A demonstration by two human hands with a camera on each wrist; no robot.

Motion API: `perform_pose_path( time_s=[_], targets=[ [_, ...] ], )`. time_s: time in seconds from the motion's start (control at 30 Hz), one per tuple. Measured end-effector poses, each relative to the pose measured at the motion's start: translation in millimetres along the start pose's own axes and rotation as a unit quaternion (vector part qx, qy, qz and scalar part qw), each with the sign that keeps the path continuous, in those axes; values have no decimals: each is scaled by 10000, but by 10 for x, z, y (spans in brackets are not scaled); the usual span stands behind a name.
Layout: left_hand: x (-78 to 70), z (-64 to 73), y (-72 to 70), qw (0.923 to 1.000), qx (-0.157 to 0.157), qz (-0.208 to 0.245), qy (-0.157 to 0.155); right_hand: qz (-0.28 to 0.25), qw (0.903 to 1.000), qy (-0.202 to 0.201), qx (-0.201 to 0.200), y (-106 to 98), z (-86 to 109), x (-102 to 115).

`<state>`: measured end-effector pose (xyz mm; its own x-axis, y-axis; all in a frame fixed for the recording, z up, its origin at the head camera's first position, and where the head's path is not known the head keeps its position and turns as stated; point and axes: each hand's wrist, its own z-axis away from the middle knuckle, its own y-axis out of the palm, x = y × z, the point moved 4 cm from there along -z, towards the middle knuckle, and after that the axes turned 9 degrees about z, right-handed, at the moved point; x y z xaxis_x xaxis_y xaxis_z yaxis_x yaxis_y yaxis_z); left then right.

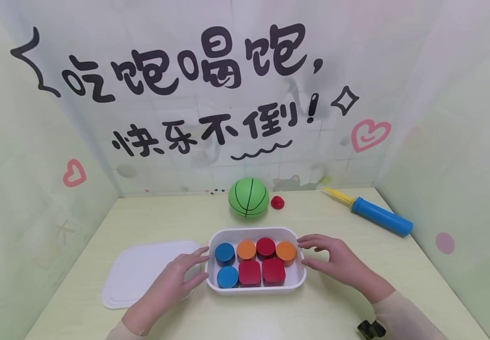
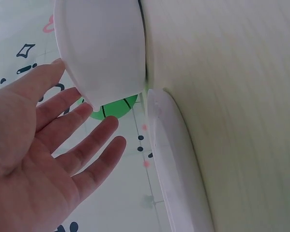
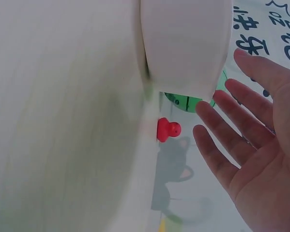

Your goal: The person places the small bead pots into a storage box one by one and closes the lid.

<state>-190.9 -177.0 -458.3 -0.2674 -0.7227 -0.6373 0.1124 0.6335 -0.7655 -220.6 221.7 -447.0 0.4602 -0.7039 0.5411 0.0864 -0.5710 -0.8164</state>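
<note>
A white rounded plastic box (image 1: 255, 291) stands on the table in the head view. In it sit two blue round pieces (image 1: 224, 254), two orange round pieces (image 1: 246, 250) and three red ones (image 1: 274, 272), two of these squarish. At the box's left end is my left hand (image 1: 181, 274), its thumb and fingertips at the rim and its fingers spread and loosely bent. My right hand (image 1: 334, 262) is at the right end in the same way, fingertips by the rim. Both wrist views show the palms facing the box, with no fingers wrapped round it.
A white flat lid (image 1: 143, 271) lies left of the box, partly behind the left hand. Behind the box are a green ball (image 1: 248, 197) and a small red knob-shaped thing (image 1: 277, 202). A blue hand pump (image 1: 381, 216) with a yellow nozzle lies back right. Printed walls enclose the table.
</note>
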Motion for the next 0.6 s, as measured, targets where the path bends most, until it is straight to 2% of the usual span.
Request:
perform_pose_path(
  time_s=[0.3,0.6],
  targets=[
    [16,5,-4,9998,64,170,-48,-22,10000,50,77,67,13,-47],
    [13,-20,-57,9995,184,124,236,-276,9996,48,108,97,35,-93]
  ],
)
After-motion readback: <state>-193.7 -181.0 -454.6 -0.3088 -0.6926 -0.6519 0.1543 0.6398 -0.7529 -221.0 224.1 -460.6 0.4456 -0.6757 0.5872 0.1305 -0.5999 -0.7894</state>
